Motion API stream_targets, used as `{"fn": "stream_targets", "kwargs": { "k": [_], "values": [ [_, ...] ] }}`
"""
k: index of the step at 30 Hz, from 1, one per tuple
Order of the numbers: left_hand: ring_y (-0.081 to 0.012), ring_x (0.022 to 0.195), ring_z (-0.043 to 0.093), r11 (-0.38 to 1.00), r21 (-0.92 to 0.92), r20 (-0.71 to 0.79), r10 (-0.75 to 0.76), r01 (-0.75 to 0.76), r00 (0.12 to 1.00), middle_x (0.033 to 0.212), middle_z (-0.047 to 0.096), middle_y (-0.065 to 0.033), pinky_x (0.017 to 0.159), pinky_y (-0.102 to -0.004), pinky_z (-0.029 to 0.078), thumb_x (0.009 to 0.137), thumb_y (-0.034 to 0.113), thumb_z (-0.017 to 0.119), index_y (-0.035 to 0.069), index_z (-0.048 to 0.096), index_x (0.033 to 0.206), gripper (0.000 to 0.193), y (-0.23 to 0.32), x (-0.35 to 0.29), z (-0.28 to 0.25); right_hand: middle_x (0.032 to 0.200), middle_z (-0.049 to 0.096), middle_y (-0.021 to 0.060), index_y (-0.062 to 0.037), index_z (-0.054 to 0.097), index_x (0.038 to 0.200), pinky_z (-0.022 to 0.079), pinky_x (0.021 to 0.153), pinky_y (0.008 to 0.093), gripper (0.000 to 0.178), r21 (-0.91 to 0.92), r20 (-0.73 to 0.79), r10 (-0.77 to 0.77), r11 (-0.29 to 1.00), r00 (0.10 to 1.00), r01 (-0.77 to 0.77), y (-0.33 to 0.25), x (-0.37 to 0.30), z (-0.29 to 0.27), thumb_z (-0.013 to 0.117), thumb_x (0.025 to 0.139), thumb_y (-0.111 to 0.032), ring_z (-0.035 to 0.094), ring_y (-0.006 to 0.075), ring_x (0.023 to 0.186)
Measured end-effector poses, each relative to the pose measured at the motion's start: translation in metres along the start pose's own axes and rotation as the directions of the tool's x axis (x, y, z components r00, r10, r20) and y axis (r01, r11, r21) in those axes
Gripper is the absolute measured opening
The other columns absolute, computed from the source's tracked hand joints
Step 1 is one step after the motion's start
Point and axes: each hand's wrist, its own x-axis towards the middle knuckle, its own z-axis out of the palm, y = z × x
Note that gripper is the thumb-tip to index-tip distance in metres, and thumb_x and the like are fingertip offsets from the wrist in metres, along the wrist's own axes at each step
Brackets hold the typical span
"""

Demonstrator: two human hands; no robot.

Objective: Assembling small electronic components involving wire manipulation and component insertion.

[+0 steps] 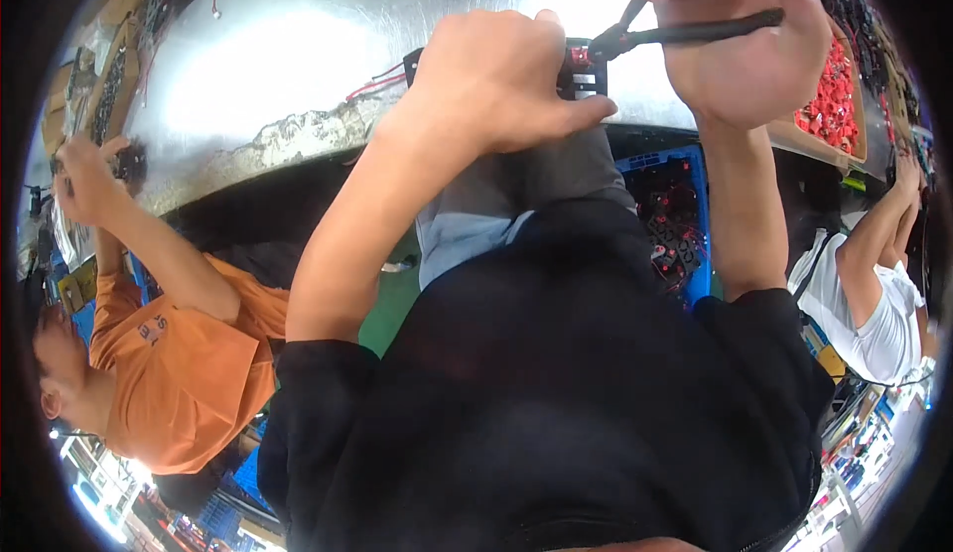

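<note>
My left hand (491,80) is closed around a small black part (584,77) with a bit of red on it, at the edge of the metal worktop (278,75). Thin red and black wires (375,85) come out on its left side. Black-handled pliers (685,33) lie across the palm of my right hand (749,51), handles spread, with their head touching or just over the part. The right fingers curl at the upper edge of the picture, blurred and partly cut off. The pliers' tips are hard to make out.
A carton of small red pieces (834,100) stands on the right. Below the worktop's edge, a blue crate (703,224) holds black and red parts. One person in orange (189,363) works at left, another in white (864,304) at right. Cartons (114,80) line the far left.
</note>
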Motion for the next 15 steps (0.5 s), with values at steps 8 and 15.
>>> {"fn": "stream_targets", "kwargs": {
  "k": [8,15],
  "values": [
    [-0.0369,0.075,0.070,0.999,-0.040,-0.049,0.030,-0.032,0.998,0.077,0.070,-0.0194,0.069,-0.0449,0.056,0.074,0.053,0.072,-0.001,0.071,0.079,0.054,-0.002,0.000,0.004,0.091,0.047,0.0053,-0.0001,0.051,0.119,0.040,0.073,0.0300,0.058,-0.589,-0.312,-0.289,0.807,0.905,0.055,-0.019,-0.023,0.031,0.042,0.101,-0.054,0.045,0.0162,0.081],
    [-0.0362,0.069,0.070,0.996,-0.039,-0.156,0.068,-0.075,0.985,0.071,0.068,-0.0184,0.064,-0.0439,0.056,0.073,0.049,0.073,-0.001,0.071,0.078,0.051,-0.004,-0.002,0.010,0.096,0.046,0.0056,0.0012,0.048,0.125,0.039,0.076,0.0296,0.059,-0.426,-0.175,-0.158,0.902,0.972,0.070,-0.029,-0.031,0.003,0.040,0.102,-0.053,0.043,0.0160,0.086]
  ]
}}
